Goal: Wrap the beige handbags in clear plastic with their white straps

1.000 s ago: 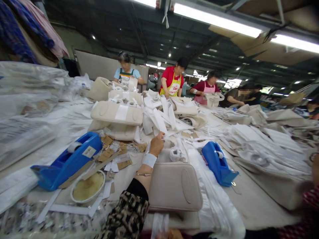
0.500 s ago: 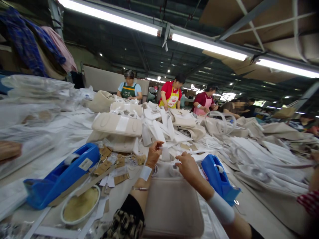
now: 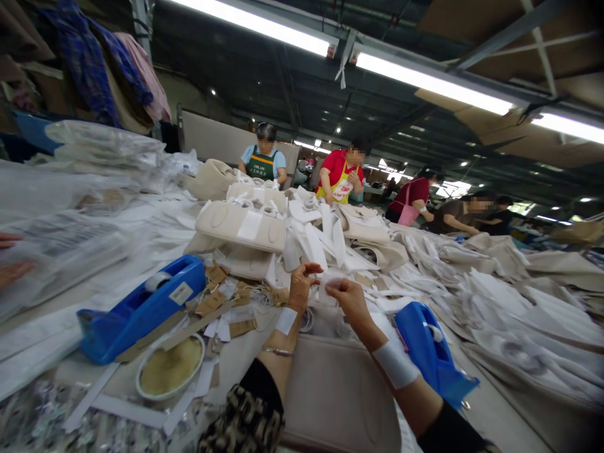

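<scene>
My left hand (image 3: 302,285) and my right hand (image 3: 348,295) are raised close together above a beige handbag (image 3: 336,393) that lies flat in front of me. Both pinch a small white paper piece (image 3: 327,284) between their fingertips. White tape wraps both wrists. A blue tape dispenser (image 3: 433,351) stands just right of my right forearm. A larger blue tape dispenser (image 3: 139,307) sits to the left of my left arm.
A white bowl of yellowish paste (image 3: 170,367) and brown paper tags (image 3: 212,302) lie at the left. Stacked beige bags (image 3: 242,224) and heaps of white paper strips (image 3: 330,236) cover the long table. Several people work at the far side. Another person's fingers (image 3: 10,267) show at the left edge.
My right hand came into view and rose to meet the left. Both now pinch the white piece. The camera has shifted, so the table contents sit further right.
</scene>
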`<action>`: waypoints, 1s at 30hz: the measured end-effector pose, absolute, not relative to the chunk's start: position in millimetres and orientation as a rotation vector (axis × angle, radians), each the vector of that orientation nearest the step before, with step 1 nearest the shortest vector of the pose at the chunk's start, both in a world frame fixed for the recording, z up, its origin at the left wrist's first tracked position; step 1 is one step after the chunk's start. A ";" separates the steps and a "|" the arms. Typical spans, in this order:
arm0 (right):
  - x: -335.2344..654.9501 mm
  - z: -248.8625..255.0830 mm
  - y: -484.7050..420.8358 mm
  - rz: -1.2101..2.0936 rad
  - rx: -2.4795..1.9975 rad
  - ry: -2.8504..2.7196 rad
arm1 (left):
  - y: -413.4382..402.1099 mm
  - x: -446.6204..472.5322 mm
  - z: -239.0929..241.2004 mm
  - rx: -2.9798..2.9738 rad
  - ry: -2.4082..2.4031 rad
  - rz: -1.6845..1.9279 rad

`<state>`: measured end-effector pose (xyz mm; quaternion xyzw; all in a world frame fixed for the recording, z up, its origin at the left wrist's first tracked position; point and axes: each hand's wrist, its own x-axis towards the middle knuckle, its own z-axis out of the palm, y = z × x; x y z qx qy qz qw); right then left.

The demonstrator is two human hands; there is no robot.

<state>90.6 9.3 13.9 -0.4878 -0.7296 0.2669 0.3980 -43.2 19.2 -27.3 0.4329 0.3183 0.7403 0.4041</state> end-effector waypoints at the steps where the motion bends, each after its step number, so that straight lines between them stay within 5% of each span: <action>1: 90.0 15.7 3.4 0.665 -1.211 -1.836 | 20.7 -43.2 -29.6 1.110 0.843 1.846; 7: 90.0 16.2 -54.5 0.556 -1.056 -1.908 | 26.9 -36.9 -42.6 1.412 1.014 1.493; 15: 123.7 -17.3 -114.3 -0.040 -0.720 -2.392 | 29.0 -23.2 -50.2 1.795 1.250 1.117; 30: 138.6 -39.0 -166.1 -0.065 -0.595 -2.492 | 30.2 -10.1 -64.2 1.924 1.340 1.193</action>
